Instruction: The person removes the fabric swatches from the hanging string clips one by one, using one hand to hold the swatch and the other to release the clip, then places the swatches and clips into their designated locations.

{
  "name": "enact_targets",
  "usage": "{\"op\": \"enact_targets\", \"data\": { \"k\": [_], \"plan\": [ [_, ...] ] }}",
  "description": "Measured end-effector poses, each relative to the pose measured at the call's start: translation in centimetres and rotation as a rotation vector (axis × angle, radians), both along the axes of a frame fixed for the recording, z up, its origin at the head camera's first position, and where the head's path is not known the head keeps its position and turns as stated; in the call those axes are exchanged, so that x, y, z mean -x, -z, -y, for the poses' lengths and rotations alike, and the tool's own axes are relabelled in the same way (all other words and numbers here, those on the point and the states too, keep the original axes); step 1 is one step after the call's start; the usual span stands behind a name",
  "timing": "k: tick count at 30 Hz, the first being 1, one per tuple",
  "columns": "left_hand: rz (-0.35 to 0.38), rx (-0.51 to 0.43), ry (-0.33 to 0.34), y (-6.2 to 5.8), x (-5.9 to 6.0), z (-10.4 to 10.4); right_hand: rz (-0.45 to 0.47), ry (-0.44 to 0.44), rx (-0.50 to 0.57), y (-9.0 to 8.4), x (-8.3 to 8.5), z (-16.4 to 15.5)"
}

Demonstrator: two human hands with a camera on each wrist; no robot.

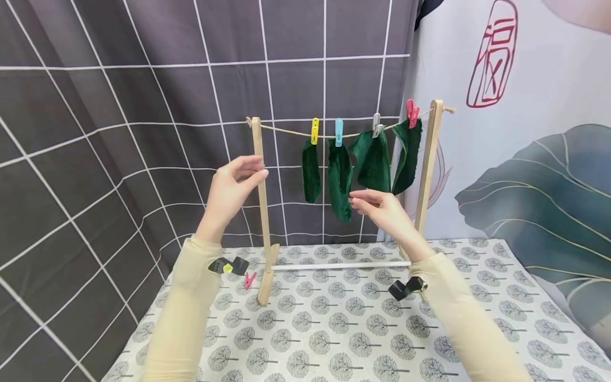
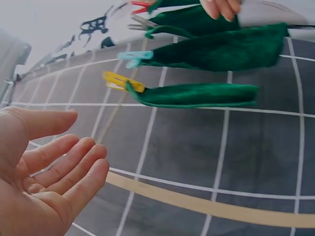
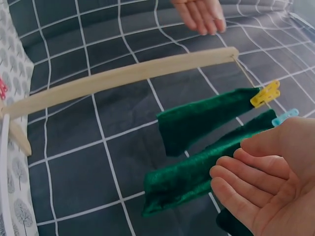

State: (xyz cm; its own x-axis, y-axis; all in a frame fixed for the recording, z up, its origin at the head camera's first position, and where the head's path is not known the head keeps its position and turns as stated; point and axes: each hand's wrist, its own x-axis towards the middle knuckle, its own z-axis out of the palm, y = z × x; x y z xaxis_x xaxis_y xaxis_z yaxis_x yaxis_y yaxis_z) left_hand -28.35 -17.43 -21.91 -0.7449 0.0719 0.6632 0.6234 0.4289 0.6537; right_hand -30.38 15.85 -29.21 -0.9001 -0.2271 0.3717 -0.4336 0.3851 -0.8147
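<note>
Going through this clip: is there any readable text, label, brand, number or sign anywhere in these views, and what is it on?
Red seal-style mark on the white backdrop, upper right in the head view: stylised, character-like strokes, which I cannot read with confidence.
Dark brush-like marks on the same backdrop in the left wrist view: too blurred to read.
Clothes pegs, green cloths, wooden rack, tree-print tablecloth: no text visible.

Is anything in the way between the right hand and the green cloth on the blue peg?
Nothing visible is. The right hand hangs open just beside the lower end of the green cloth under the blue peg, with only air between them.
</note>
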Motion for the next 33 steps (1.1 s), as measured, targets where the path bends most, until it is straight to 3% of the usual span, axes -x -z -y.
{"op": "enact_targets", "data": {
  "k": [8, 18, 27, 33],
  "plan": [
    [0.001, -0.003, 0.028, -1.7, 0.3, -1.4, -0.020, -0.015, -0.002, -0.7, 0.8, 1.4],
    [0.013, 0.073, 0.039, -3.7, 2.5, -4.4, -0.013, 0.011, 0.011, -1.8, 2.3, 3.2],
    [0.005, 0.144, 0.057, -5.0, 3.8, -6.7, -0.012, 0.001, 0.058, -2.8, 3.6, 4.5],
    [0.003, 0.191, 0.034, -6.0, 4.6, -7.9, -0.006, 0.000, 0.063, -3.2, 4.4, 5.3]
  ]
}}
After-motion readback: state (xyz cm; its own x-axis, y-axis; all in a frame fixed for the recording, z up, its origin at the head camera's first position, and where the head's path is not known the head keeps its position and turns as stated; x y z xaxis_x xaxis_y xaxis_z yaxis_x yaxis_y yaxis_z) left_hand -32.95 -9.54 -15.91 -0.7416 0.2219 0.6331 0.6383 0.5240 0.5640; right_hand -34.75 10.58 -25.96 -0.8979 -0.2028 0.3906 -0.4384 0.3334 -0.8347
